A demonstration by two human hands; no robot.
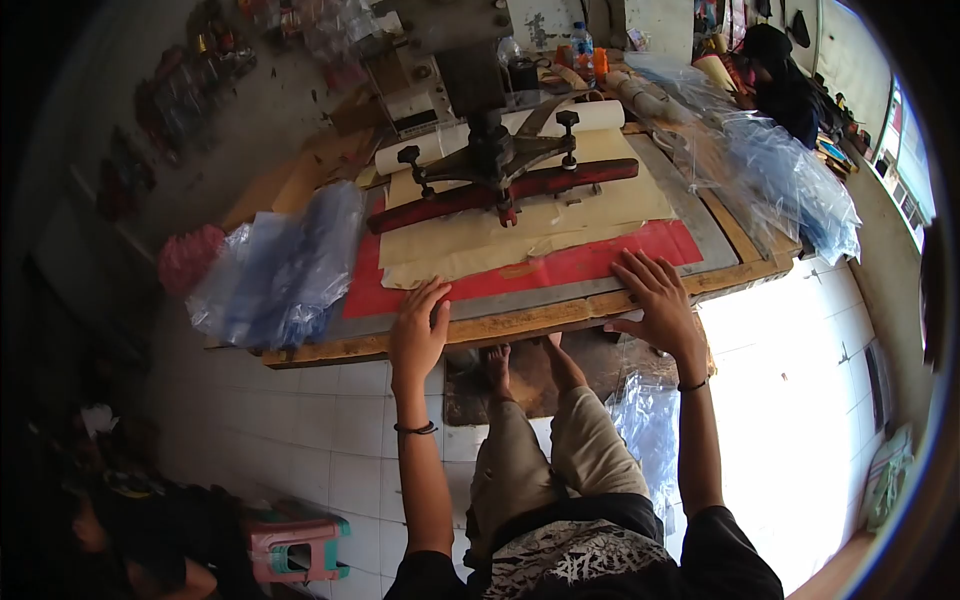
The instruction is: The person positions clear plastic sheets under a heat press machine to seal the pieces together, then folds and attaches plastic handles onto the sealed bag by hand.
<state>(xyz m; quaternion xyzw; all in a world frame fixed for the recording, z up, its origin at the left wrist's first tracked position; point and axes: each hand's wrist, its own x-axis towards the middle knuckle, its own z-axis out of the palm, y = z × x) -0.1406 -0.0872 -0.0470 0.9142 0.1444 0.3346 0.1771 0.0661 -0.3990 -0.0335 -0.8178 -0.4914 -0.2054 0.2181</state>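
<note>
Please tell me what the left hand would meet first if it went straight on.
The left hand would probably meet the near edge of the cream sheet first; beyond that, the dark red bar lies in line, though its height is unclear.

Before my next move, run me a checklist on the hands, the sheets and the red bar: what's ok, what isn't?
1. Left hand clear of the red bar: ok, it is at the near side.
2. Right hand clear of the bar: ok, fingers spread over the red sheet.
3. Red sheet fully covered by the tan sheet: not ok, red shows along the near side.
4. Tan sheet's near edge straight: not ok, it looks uneven.
5. Bar pressing on the tan sheet: cannot tell from this angle.
</note>
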